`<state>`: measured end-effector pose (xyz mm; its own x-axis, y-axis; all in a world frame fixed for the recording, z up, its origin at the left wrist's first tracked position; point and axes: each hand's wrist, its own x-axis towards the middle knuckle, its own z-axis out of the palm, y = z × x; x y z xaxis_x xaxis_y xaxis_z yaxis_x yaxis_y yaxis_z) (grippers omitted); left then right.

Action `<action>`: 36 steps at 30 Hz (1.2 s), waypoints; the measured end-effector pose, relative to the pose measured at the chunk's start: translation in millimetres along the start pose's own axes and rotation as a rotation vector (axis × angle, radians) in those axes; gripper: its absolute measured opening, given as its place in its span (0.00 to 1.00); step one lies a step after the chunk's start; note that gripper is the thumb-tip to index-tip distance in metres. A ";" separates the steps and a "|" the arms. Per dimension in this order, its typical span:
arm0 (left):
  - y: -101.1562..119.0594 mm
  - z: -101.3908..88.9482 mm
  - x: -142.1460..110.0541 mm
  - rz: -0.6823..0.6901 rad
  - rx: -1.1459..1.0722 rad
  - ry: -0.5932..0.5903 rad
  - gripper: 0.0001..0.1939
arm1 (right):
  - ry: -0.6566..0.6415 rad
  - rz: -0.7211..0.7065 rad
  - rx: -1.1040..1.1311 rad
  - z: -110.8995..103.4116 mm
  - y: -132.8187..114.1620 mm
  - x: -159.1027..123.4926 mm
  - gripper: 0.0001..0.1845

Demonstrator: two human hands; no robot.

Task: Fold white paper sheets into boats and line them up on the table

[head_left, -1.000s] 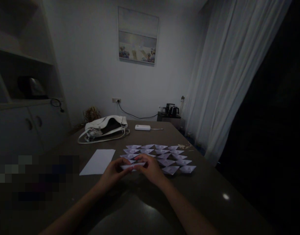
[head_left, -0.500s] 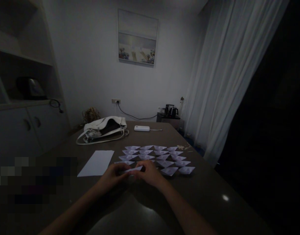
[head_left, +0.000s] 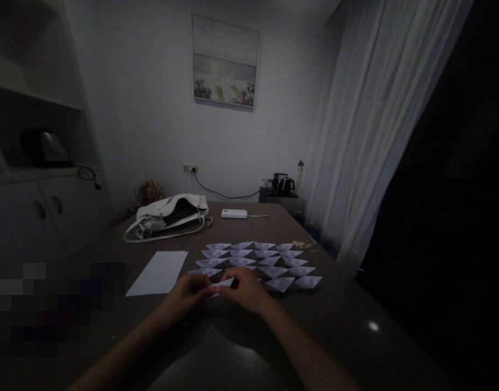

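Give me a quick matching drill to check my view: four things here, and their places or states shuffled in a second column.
Things:
1. White bag
2. Blank white paper
3. Folded paper
4. Framed picture

Places or states:
A. Between the fingers of the left hand and the right hand
B. Hanging on the wall
C. On the table, gaping open, its strap lying in front
D. Flat, to the left of the rows of paper boats

Right pairs: 1-C, 2-D, 3-A, 4-B
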<state>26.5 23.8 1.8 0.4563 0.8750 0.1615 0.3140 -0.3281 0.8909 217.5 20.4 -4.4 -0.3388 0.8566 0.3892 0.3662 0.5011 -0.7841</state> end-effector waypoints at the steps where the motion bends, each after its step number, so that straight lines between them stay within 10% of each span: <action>1: 0.3 -0.2 0.1 -0.003 -0.007 0.006 0.20 | 0.002 0.010 0.043 1.2 1.7 0.4 0.07; 7: 4.4 -3.1 0.7 0.001 -0.084 0.052 0.22 | -0.058 0.201 0.494 4.4 3.9 4.8 0.19; 36: -0.9 4.2 -2.4 -0.057 -0.062 -0.078 0.27 | -0.020 0.174 0.301 12.2 3.1 3.1 0.31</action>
<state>28.7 20.5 -1.2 0.5033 0.8606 0.0780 0.2906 -0.2536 0.9226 207.0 23.2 -11.6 -0.3116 0.9220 0.2298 0.1485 0.2861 -0.9466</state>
